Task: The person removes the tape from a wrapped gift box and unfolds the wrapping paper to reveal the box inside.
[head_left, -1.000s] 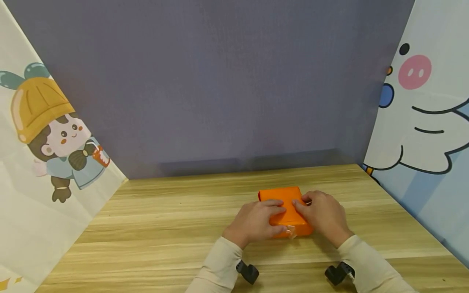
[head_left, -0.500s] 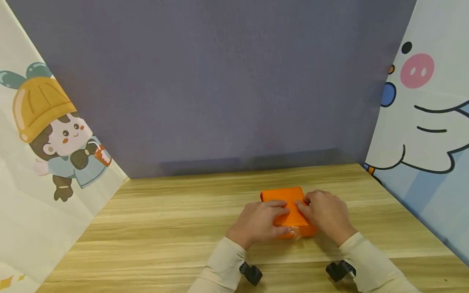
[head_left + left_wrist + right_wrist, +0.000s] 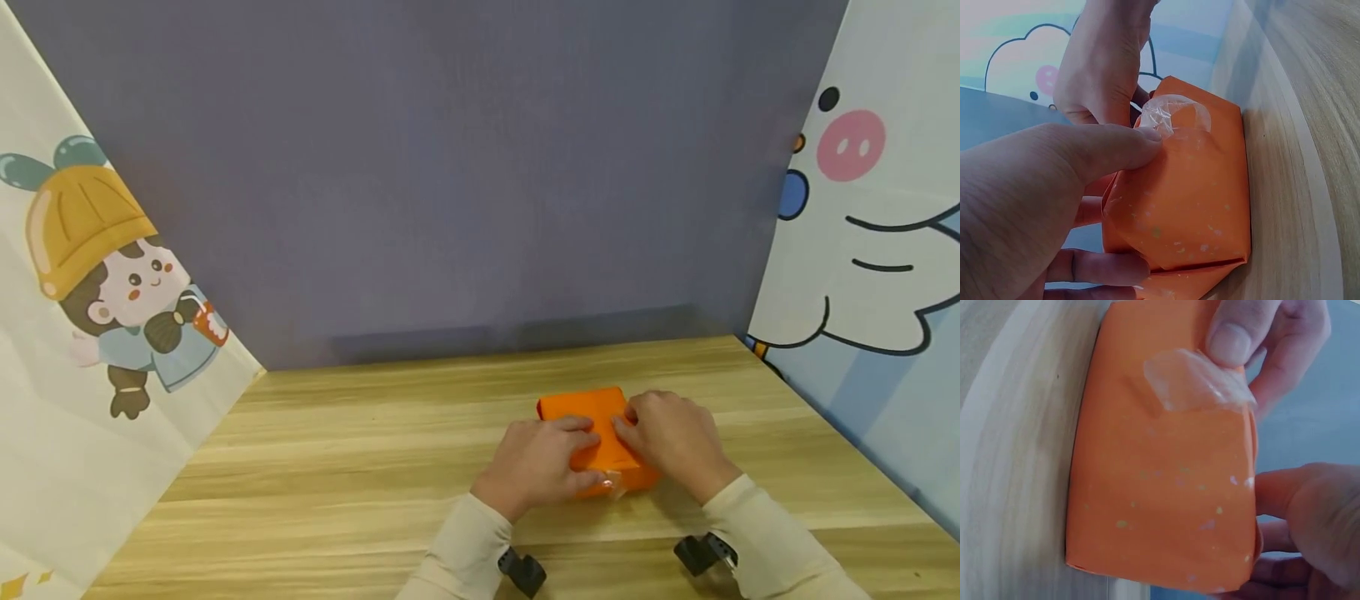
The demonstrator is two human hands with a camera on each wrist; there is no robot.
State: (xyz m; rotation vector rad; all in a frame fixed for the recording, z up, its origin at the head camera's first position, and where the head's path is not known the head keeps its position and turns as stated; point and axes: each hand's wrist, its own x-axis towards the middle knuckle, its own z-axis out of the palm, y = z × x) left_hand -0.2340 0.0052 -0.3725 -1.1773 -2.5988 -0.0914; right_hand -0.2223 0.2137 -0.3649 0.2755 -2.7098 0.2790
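Observation:
A box-shaped parcel wrapped in orange paper (image 3: 592, 404) lies on the wooden table with both hands on it. Clear tape (image 3: 1194, 381) sticks up loosely from its near side, which bears small pale specks. My left hand (image 3: 536, 462) holds the parcel's left part, fingers over the top and thumb on the near side. In the left wrist view that thumb (image 3: 1141, 147) presses at the tape's edge. Gripping the right part, my right hand (image 3: 678, 437) has its thumb on top and its other fingers around the right side, partly hidden.
The wood-grain table (image 3: 360, 467) stretches around the parcel. A grey panel (image 3: 450, 183) stands behind it. Cartoon-printed sheets form the left wall (image 3: 45, 433) and the right wall (image 3: 900, 300). Small black cameras sit at both wrists.
The parcel and both hands have shifted slightly right and nearer. My left thumb has come closer to the tape on the near side.

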